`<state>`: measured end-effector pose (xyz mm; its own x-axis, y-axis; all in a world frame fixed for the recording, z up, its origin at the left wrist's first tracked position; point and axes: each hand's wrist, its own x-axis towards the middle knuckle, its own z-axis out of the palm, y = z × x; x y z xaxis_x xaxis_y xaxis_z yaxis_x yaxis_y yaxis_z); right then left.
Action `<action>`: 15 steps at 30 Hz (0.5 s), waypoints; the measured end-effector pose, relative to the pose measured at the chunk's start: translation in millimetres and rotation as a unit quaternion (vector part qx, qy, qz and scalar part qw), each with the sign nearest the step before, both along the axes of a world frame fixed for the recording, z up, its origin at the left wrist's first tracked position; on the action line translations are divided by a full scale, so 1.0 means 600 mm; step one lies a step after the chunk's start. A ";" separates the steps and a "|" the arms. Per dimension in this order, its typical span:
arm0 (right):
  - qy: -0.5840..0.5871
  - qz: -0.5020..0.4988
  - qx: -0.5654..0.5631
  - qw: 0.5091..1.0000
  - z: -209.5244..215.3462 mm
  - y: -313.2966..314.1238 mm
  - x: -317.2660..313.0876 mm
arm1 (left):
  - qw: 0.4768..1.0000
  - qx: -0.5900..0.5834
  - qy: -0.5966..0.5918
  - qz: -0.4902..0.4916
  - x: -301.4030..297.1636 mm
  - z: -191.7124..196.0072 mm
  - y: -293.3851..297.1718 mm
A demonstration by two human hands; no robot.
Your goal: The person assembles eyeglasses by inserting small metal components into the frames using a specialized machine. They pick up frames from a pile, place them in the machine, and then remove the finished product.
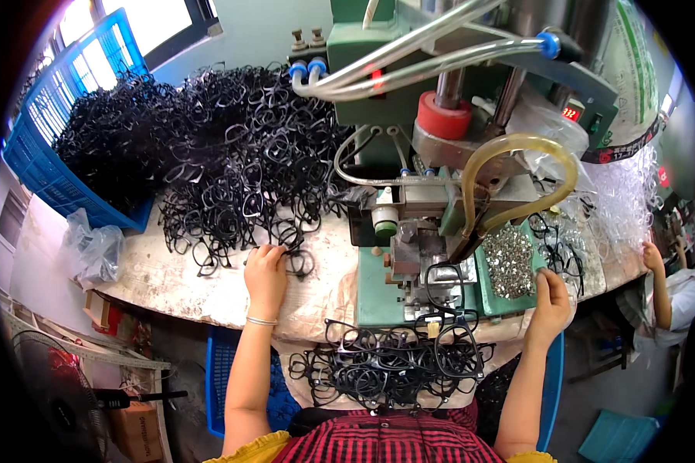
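My left hand (266, 272) is at the near edge of a big heap of black eyeglass frames (239, 139), its fingers closed on one black eyeglass frame (301, 264). Over by the green tray (510, 305) of small shiny metal pieces (508, 261), my right hand (551, 302) has thumb and fingers pinched together at the tray's right rim; what they hold, if anything, is too small to make out. Between my hands stands a green press (374, 285). A black eyeglass frame (459, 351) hangs at its front, just under the metal tooling (425, 270).
A pile of eyeglass frames (386, 370) lies at my lap. The blue crate (77, 174) leans at the left beside a clear plastic bag (93, 247). Clear hoses (432, 65) and a yellowish tube (567, 166) hang about the press. Another person's hand (653, 256) shows at far right.
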<state>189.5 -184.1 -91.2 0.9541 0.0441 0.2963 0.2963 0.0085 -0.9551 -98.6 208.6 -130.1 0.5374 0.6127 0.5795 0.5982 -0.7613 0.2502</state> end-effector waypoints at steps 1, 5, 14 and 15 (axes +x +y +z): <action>0.007 0.007 0.006 1.000 0.006 -0.005 -0.003 | 0.999 -0.020 -0.023 -0.030 0.002 0.006 -0.010; 0.056 0.017 0.077 0.995 -0.022 0.019 0.026 | 0.981 -0.079 -0.157 -0.080 0.034 0.056 -0.010; -0.066 0.170 0.039 0.982 0.080 0.132 -0.045 | 0.855 -0.390 -0.329 -0.093 0.047 0.062 -0.041; -0.128 0.192 0.009 0.973 0.103 0.142 -0.054 | 0.893 -0.307 -0.309 -0.114 0.057 0.055 -0.054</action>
